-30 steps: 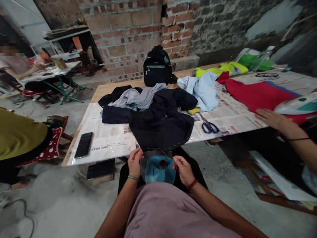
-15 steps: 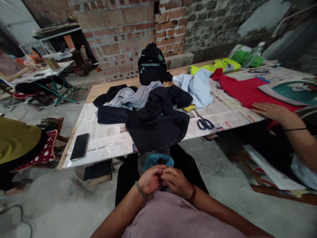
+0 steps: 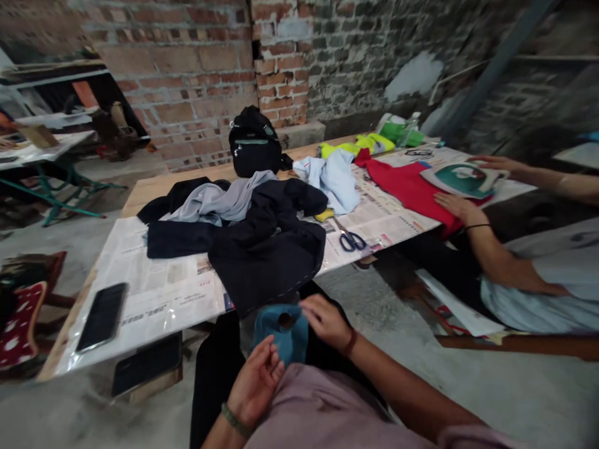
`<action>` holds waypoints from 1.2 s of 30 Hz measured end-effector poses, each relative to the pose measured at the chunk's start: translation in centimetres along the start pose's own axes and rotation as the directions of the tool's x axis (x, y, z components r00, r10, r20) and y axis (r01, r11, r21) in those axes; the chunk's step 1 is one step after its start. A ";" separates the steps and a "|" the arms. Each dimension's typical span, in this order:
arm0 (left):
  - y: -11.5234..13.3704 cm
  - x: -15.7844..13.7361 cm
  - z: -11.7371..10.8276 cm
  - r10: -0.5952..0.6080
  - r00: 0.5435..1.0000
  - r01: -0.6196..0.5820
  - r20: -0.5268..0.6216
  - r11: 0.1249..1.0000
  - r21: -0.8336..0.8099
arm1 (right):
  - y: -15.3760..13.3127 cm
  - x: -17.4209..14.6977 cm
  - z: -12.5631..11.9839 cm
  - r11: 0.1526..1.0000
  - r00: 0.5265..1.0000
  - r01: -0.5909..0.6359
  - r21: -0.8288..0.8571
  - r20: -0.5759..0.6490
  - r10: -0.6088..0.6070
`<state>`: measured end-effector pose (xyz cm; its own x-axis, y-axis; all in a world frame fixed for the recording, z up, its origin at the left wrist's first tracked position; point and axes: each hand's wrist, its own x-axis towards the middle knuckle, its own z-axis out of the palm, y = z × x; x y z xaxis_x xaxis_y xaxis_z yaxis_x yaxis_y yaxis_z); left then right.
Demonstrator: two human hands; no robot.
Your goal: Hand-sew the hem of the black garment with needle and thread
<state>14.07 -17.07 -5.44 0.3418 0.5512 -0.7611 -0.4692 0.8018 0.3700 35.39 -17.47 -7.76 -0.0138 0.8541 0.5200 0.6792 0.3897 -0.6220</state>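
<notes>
My left hand (image 3: 259, 377) is over my lap, palm turned up, fingers loosely curled and apart, with nothing visible in it. Higher and to the right, my right hand (image 3: 325, 321) has thumb and forefinger brought together in a pinch; whatever may be between them is too small to see. Between my legs is a blue stool (image 3: 269, 324) with a round hole in its top. Dark cloth (image 3: 276, 268) with a line of white stitches along its edge hangs over the table's near edge, just beyond my hands. Neither hand touches it.
Newspaper under plastic covers the table (image 3: 163, 305). On it are a phone (image 3: 102, 317), scissors (image 3: 352, 241), a black bag (image 3: 255, 146), light blue cloth (image 3: 334, 181) and red cloth (image 3: 397, 187). At right, a co-worker's hands are at the red cloth and an iron (image 3: 463, 178).
My hands were together at the fingertips; now they are apart, the left lower and the right higher. The view has turned right, showing more of the co-worker and the iron.
</notes>
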 end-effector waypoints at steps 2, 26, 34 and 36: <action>0.2 -0.2 -0.3 -0.002 1.000 0.002 -0.007 1.000 0.003 | 4.5 1.9 -2.5 0.974 0.943 -0.198 -0.112 -0.293 0.158; 0.5 -0.4 -2.2 0.066 0.997 -0.078 0.048 0.939 0.336 | 13.7 1.4 -8.2 0.469 0.528 -0.842 -0.268 -0.222 0.820; 0.7 -1.0 -3.7 0.105 0.992 -0.123 0.069 0.921 0.369 | 7.0 -3.2 -5.3 0.352 0.551 -0.667 0.656 0.117 0.826; 0.7 -1.3 -3.8 0.112 0.991 -0.133 0.078 0.918 0.374 | 4.6 -4.3 -4.7 0.322 0.600 -0.706 0.630 0.293 0.744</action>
<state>10.21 -18.04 -6.24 0.3496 0.6536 -0.6713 -0.1718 0.7490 0.6399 42.03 -20.98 -10.13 0.2821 0.9037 -0.3220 -0.2340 -0.2607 -0.9366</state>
